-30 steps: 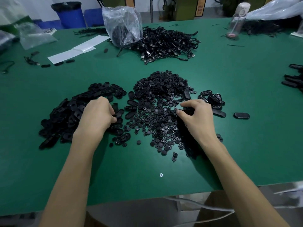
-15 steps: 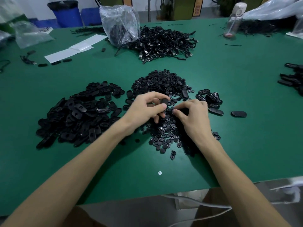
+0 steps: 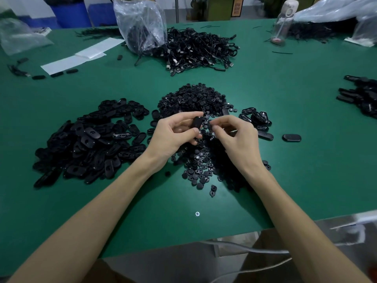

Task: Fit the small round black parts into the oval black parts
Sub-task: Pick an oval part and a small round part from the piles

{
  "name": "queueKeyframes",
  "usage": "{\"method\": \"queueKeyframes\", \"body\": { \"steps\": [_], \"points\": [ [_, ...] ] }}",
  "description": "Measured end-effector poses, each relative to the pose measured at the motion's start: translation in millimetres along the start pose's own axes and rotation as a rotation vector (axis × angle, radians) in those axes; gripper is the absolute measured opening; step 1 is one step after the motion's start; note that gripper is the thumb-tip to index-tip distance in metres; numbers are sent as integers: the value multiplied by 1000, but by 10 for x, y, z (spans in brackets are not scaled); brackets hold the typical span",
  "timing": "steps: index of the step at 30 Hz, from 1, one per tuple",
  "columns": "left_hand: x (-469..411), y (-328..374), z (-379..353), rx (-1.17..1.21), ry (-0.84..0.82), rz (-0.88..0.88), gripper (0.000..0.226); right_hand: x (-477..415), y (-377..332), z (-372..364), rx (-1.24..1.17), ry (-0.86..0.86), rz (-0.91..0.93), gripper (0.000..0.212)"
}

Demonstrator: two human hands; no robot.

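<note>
we see a green table (image 3: 285,170) filling most of the view. on its left lies a broad pile of oval black parts (image 3: 87,139). at the far side sits a tangled heap of black cables (image 3: 200,50), with a clear plastic bag (image 3: 140,23) standing against its left edge. in the middle, between the oval pile and a smaller cluster of oval parts (image 3: 257,119) on the right, spreads the pile of small round black parts (image 3: 193,99), trailing toward the near edge.

both bare forearms reach in from the near side and meet above the round pile. the left hand (image 3: 173,135) grips one oval part (image 3: 196,122) between thumb and curled fingers, holding it tilted, just left of the other hand. the right hand (image 3: 238,137) has its fingers curled, thumb and forefinger tips drawn together next to that oval part; we cannot tell whether a round part sits in the pinch.

a single oval piece (image 3: 291,137) lies alone to the right of the cluster. near the table's front edge a small screw head (image 3: 197,213) shows in the green surface.
</note>
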State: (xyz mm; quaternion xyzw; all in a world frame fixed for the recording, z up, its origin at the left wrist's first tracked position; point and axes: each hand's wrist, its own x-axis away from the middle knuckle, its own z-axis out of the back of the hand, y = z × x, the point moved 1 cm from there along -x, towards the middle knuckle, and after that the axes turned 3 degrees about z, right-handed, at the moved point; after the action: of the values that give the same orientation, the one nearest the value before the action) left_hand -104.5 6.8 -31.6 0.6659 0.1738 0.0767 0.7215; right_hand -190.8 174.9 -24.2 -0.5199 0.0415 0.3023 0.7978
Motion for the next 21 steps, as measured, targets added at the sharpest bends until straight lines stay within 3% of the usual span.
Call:
{"method": "queueKeyframes", "body": {
  "steps": [10, 21],
  "points": [
    [40, -31, -44, -184, 5, -44, 52, 29, -17, 26, -74, -66, 42, 8],
    [52, -21, -64, -187, 43, -36, 49, 19, 4, 18, -144, -105, 18, 12]
  ]
}}
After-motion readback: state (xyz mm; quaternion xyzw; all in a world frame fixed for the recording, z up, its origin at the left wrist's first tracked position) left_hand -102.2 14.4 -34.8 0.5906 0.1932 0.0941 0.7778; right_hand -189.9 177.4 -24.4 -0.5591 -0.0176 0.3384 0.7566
